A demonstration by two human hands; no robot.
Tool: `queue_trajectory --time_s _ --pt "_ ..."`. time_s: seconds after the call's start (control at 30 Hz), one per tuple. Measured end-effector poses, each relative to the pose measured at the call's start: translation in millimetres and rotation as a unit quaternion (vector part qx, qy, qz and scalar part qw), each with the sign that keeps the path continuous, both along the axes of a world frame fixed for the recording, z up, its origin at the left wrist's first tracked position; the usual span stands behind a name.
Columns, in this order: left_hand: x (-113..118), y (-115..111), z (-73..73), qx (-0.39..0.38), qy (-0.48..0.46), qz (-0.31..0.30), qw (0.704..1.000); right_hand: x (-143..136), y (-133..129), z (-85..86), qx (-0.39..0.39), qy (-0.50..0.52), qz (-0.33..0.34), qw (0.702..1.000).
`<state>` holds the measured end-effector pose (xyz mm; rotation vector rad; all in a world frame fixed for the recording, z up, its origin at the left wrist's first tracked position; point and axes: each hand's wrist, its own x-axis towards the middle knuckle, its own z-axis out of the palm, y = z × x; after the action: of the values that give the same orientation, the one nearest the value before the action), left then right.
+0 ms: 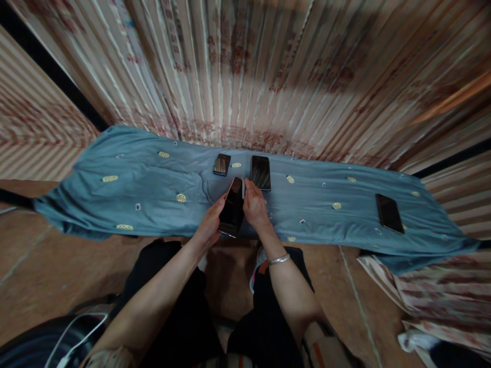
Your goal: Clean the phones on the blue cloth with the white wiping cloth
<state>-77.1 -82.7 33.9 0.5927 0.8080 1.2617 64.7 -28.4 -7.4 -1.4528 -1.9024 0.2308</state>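
My left hand [210, 223] is closed around the lower left side of a smartphone [232, 207], whose dark screen is tilted up towards me. At the phone's upper right edge, my right hand [254, 205] has its fingers curled together. A thin pale sliver [243, 188] shows between those fingers and the phone; what it is I cannot make out. Just beyond my hands lie a small dark phone-like device [222, 164] and a larger black phone [261, 173], both flat on the blue patterned cloth [153, 179].
Another dark phone [389, 213] rests far right on the cloth-covered narrow table. A pleated curtain [238, 92] hangs right behind it, with dark poles [57, 71] at the sides. Below left, a white cable [76, 327] lies on a dark rounded object. My legs are under the front edge.
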Motion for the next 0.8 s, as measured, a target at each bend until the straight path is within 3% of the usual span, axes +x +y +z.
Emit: queue_trajectory --time_s 0.57,0.8 --pt "-16 12 -13.1 -0.005 -0.025 0.055 0.998 -25 8 -14.6 0.014 0.093 -0.002 0.996" --pt "-20 18 -16.1 0.004 -0.028 0.07 0.997 -29 8 -23.1 0.027 0.081 0.004 0.996"
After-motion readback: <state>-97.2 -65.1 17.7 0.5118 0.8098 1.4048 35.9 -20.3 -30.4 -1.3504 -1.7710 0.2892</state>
